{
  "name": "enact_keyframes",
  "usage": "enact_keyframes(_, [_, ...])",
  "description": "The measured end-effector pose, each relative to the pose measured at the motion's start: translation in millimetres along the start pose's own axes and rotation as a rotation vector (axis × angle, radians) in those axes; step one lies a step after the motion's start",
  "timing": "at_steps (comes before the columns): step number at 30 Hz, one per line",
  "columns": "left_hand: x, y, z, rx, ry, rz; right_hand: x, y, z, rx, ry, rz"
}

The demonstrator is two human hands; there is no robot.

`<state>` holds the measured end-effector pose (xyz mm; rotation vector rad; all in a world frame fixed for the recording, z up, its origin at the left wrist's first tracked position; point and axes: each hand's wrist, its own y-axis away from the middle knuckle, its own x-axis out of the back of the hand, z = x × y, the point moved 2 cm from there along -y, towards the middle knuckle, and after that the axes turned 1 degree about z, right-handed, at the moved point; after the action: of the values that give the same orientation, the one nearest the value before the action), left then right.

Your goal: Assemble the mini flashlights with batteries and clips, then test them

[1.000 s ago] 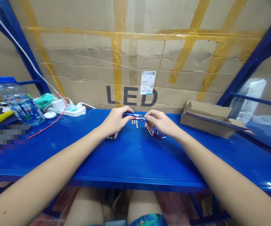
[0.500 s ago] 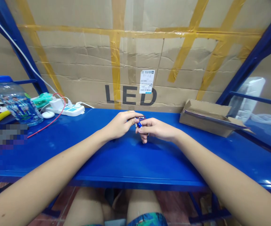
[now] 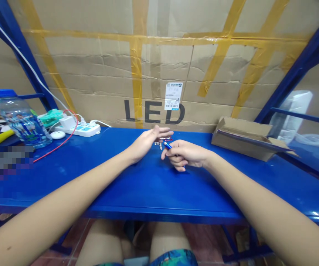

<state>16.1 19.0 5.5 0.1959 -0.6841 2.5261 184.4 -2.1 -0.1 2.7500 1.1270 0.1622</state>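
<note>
My right hand (image 3: 185,155) is closed around a small blue metal cylinder (image 3: 167,145), whose end sticks out past my fingers toward the left. My left hand (image 3: 148,140) is open, palm up with fingers stretched out, just left of that cylinder and holding nothing. Between and behind the hands, several small silver button cells (image 3: 158,143) lie on the blue shelf (image 3: 115,173), next to a thin red clip (image 3: 167,139).
A cardboard box (image 3: 245,138) lies at the right. At the left stand a water bottle (image 3: 20,122), a white power strip (image 3: 78,129) with a red wire, and a white mouse (image 3: 57,134). A taped cardboard wall marked LED closes the back.
My left hand let go of the blue cylinder and opened, palm up. My right hand drew the cylinder slightly toward me and now holds it alone.
</note>
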Motion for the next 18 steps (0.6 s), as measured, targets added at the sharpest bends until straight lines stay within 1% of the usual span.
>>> enact_keyframes(2, [6.7, -3, -2, 0.081, 0.128, 0.050, -1, 1, -1, -0.023, -0.012, 0.009])
enact_keyframes(5, [18.2, -6, -6, 0.132, 0.216, 0.094, -5, 1, 2, -0.076, -0.017, -0.045])
enact_keyframes(9, [24.3, -5, -11, 0.180, 0.322, 0.073, -13, -3, 10, -0.144, -0.042, -0.146])
enact_keyframes(11, [22.9, -5, -13, 0.193, 0.372, 0.040, -16, -5, 11, -0.156, -0.053, -0.159])
enact_keyframes(14, [20.7, -5, -14, 0.190, 0.385, 0.010, -17, -6, 10, -0.141, -0.048, -0.129])
enact_keyframes(18, [21.3, -4, -14, 0.173, 0.309, 0.024, -15, -4, 7, -0.113, -0.056, -0.098])
